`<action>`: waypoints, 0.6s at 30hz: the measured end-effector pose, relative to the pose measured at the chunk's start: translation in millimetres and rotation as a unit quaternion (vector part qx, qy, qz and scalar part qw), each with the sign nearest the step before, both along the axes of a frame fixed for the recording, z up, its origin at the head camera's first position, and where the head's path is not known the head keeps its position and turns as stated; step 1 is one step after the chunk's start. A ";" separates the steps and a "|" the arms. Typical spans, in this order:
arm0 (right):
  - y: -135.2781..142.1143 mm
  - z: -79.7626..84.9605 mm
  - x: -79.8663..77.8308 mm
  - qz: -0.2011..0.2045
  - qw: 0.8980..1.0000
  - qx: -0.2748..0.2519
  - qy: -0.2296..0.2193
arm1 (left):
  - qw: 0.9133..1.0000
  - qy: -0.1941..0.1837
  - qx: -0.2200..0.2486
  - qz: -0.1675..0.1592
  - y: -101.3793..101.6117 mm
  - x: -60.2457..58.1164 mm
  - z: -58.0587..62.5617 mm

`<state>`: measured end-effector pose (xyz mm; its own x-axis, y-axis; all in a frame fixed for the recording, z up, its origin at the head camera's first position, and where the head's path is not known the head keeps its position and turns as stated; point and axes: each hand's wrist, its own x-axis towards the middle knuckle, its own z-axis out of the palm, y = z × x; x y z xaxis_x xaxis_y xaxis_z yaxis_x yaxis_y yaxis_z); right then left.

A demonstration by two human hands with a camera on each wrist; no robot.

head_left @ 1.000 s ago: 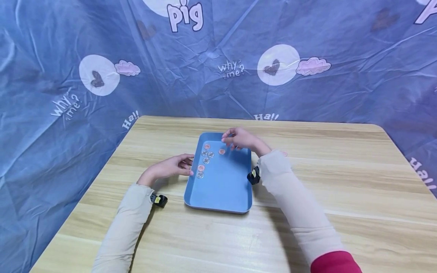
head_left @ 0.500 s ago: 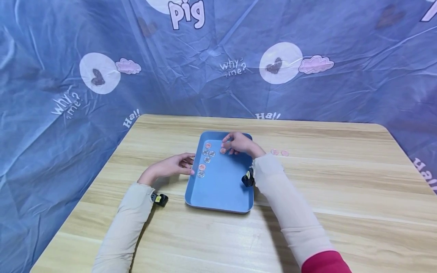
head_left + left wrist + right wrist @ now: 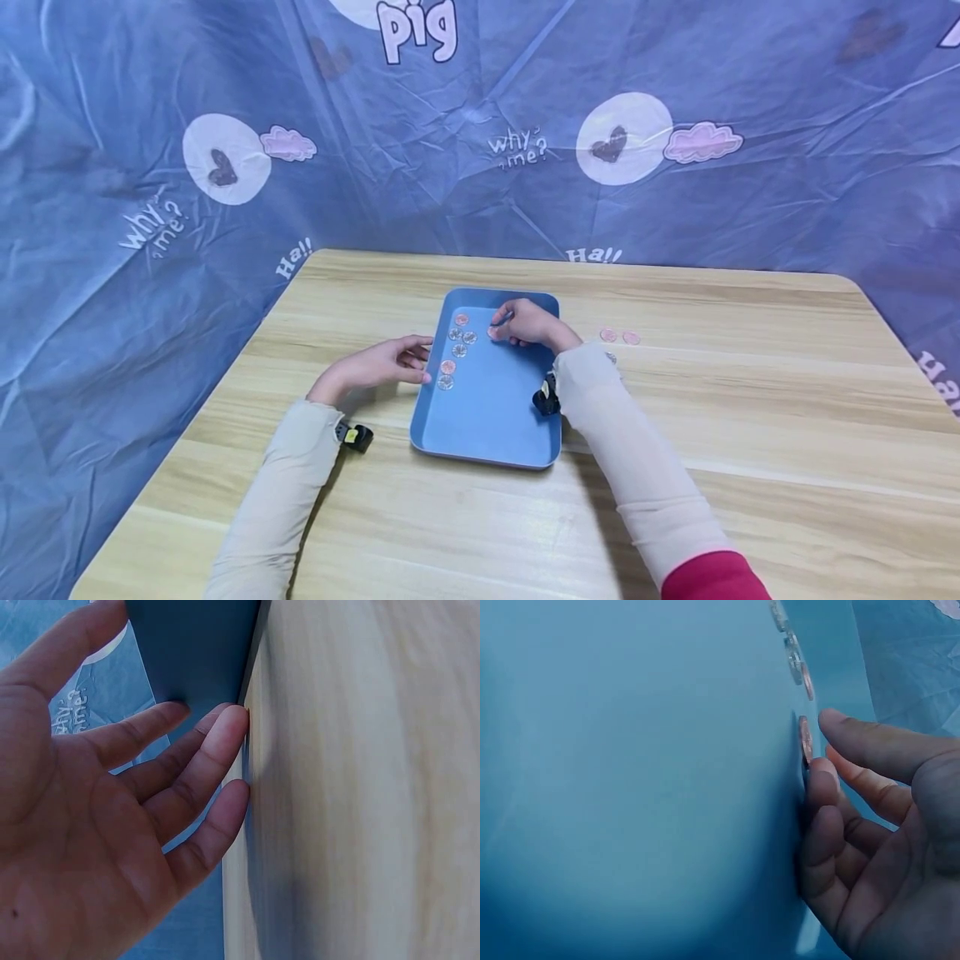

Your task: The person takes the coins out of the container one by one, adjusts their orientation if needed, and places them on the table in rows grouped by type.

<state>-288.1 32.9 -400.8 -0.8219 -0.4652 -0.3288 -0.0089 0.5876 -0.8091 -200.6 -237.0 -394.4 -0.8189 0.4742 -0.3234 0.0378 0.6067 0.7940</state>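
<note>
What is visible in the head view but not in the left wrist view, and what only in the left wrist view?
Only the head view shows the right hand and the small round reddish and silvery coins. Only the left wrist view shows the palm side of the left hand; the head view shows its back. Both share that hand, the blue rectangular tray, the pale wood-grain table and the blue cloth backdrop with white lettering.

Screened tabletop workspace, room type unclear, printed blue cloth (image 3: 420, 167) behind a wood-grain table (image 3: 787, 400)
</note>
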 end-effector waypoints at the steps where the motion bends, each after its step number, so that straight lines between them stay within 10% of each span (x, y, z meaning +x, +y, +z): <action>1: -0.3 -0.7 -0.1 0.000 1.000 0.002 0.002 | 1.000 0.001 0.000 -0.001 0.0 -0.2 -0.3; 18: -3.9 -10.7 -5.2 -0.003 0.997 0.054 0.051 | 1.000 0.005 0.005 -0.005 -1.9 -1.3 -2.2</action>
